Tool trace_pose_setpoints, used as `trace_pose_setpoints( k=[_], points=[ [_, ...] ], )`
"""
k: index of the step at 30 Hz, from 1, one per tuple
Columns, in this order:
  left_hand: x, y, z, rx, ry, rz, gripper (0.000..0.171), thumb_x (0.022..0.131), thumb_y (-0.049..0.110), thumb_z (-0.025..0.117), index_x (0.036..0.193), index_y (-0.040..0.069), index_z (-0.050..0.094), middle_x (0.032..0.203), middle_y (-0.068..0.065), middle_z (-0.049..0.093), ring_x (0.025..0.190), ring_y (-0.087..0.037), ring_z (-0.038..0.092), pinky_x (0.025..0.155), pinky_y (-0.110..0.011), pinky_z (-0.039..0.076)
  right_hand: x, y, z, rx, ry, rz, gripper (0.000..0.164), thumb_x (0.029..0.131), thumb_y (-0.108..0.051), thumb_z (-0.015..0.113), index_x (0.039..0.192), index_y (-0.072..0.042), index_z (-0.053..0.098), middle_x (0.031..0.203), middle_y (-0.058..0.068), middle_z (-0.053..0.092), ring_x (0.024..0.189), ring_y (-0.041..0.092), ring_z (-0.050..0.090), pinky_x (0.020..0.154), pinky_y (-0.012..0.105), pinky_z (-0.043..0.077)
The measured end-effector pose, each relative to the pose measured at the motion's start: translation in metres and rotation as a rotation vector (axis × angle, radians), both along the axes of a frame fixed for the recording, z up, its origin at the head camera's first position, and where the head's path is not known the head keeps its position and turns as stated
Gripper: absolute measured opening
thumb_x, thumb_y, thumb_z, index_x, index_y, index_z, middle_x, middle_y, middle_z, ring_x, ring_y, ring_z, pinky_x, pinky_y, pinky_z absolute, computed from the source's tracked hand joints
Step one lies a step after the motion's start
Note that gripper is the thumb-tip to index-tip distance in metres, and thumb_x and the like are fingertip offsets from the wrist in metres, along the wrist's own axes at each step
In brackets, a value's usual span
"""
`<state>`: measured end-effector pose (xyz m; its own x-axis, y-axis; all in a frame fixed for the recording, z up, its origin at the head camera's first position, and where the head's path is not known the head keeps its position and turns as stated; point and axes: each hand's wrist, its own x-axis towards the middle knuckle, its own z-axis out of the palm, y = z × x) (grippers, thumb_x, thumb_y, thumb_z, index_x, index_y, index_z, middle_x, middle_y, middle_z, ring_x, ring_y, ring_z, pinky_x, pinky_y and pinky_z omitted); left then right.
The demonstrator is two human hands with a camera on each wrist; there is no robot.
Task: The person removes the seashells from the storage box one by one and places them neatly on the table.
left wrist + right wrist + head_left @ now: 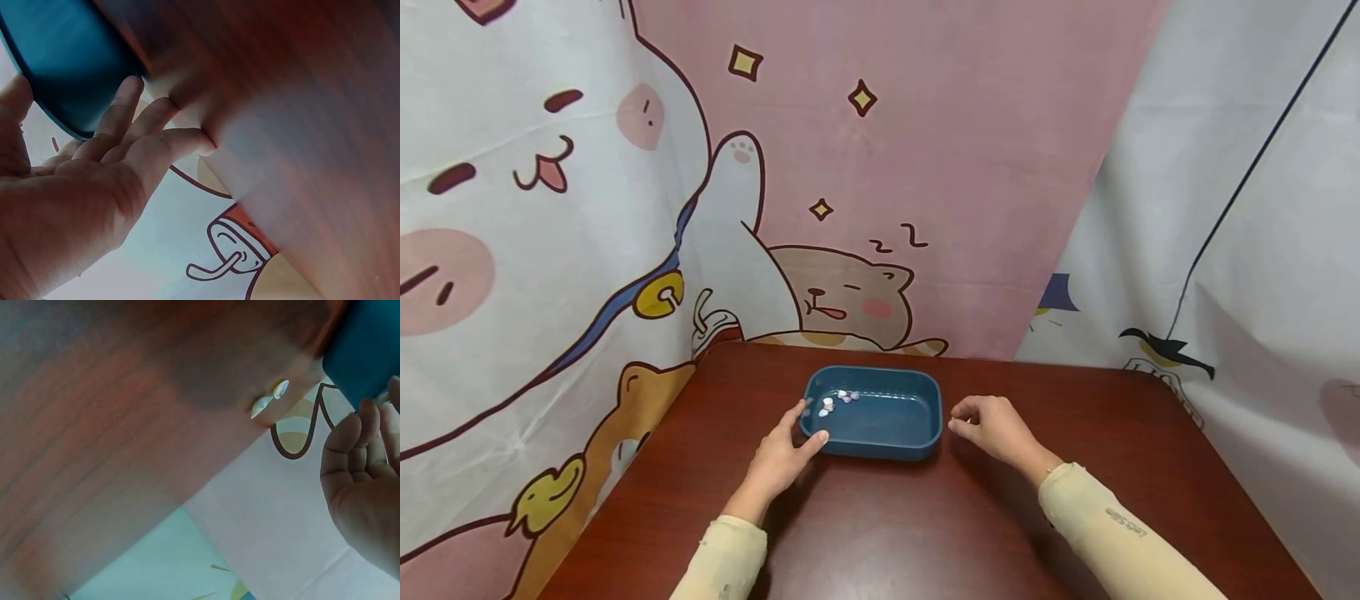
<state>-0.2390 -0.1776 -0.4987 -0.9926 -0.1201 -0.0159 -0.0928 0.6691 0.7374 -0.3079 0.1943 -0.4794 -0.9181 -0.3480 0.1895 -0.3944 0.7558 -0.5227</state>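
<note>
Your left hand (778,460) spreads wide at the left end of the teal tub (880,452), while your right hand (996,428), beside its right end, could drop the small pale piece (382,397) (apparently pinched there) if its grip slips.

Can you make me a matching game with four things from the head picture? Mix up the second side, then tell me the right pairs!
Things:
1. container
2. group of small whitish pieces
3. left hand
4. right hand

Places and colours:
A. at the container's left end, on the outside
B. on the table side to the right of the container, fingers curled
C. dark blue-green all over
D. inside the container, toward its left end

Right pairs: 1-C, 2-D, 3-A, 4-B
</note>
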Motion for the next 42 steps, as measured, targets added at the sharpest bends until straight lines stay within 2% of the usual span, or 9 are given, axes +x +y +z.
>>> trace_pose_setpoints(
  k=[5,8,14,20,23,30,38,42],
  points=[
    [0.000,-0.001,0.000,0.007,0.001,0.001,0.081,0.101,0.045,0.074,0.167,0.018,0.036,0.149,-0.026,0.063,0.132,-0.046,0.064,0.107,-0.071,0.050,0.003,-0.007,0.003,-0.050,0.080,-0.020,0.015,0.092,-0.021,0.085,0.104,-0.012,0.081,0.095,-0.002,0.080,0.082,0.009,0.068,0.074,0.029,0.059],
    [-0.001,-0.001,0.000,0.010,-0.002,0.005,0.081,0.101,0.045,0.074,0.167,0.019,0.037,0.149,-0.026,0.063,0.133,-0.045,0.064,0.108,-0.071,0.050,0.003,-0.015,0.006,-0.057,0.124,0.007,0.015,0.091,-0.020,0.086,0.104,-0.012,0.081,0.094,-0.002,0.080,0.081,0.008,0.069,0.074,0.030,0.060],
    [-0.002,-0.002,-0.001,0.007,0.002,-0.008,0.081,0.101,0.046,0.073,0.167,0.018,0.037,0.147,-0.025,0.065,0.131,-0.044,0.066,0.107,-0.070,0.051,0.003,-0.029,0.004,0.018,0.131,0.068,0.019,0.091,-0.020,0.086,0.107,-0.010,0.082,0.097,-0.003,0.079,0.086,0.010,0.073,0.079,0.032,0.062],
    [-0.002,-0.001,0.000,0.004,0.006,-0.006,0.080,0.101,0.044,0.074,0.167,0.018,0.038,0.145,-0.025,0.066,0.128,-0.043,0.067,0.106,-0.069,0.052,0.000,-0.040,0.004,0.091,0.166,0.106,0.016,0.091,-0.020,0.086,0.104,-0.012,0.083,0.096,-0.004,0.078,0.085,0.012,0.073,0.077,0.034,0.061],
    [-0.002,-0.001,0.001,0.003,0.007,-0.006,0.080,0.101,0.044,0.074,0.167,0.017,0.038,0.145,-0.025,0.066,0.129,-0.044,0.067,0.106,-0.069,0.052,-0.002,-0.043,0.004,0.100,0.120,0.121,0.016,0.092,-0.022,0.085,0.105,-0.012,0.083,0.098,-0.003,0.080,0.088,0.013,0.073,0.080,0.036,0.062],
    [-0.002,0.000,0.001,0.001,0.010,-0.010,0.080,0.101,0.045,0.074,0.167,0.018,0.038,0.147,-0.025,0.065,0.132,-0.045,0.065,0.108,-0.070,0.050,-0.007,-0.046,0.001,0.046,-0.011,0.072,0.019,0.093,-0.024,0.085,0.108,-0.014,0.082,0.102,-0.002,0.081,0.091,0.012,0.072,0.084,0.038,0.062],
    [-0.002,0.000,0.000,-0.008,0.010,-0.011,0.079,0.101,0.045,0.074,0.167,0.018,0.038,0.146,-0.025,0.065,0.131,-0.045,0.066,0.107,-0.071,0.050,-0.007,-0.048,0.001,0.040,-0.080,0.048,0.017,0.093,-0.025,0.085,0.108,-0.016,0.082,0.104,-0.001,0.081,0.102,0.023,0.075,0.092,0.044,0.063],
    [-0.001,-0.001,0.000,-0.009,0.005,-0.002,0.079,0.101,0.045,0.074,0.167,0.018,0.038,0.147,-0.025,0.065,0.132,-0.046,0.065,0.106,-0.071,0.050,-0.006,-0.050,0.003,0.050,-0.088,0.054,0.020,0.093,-0.024,0.085,0.109,-0.013,0.082,0.104,0.000,0.081,0.102,0.023,0.075,0.093,0.045,0.063]
  ],
)
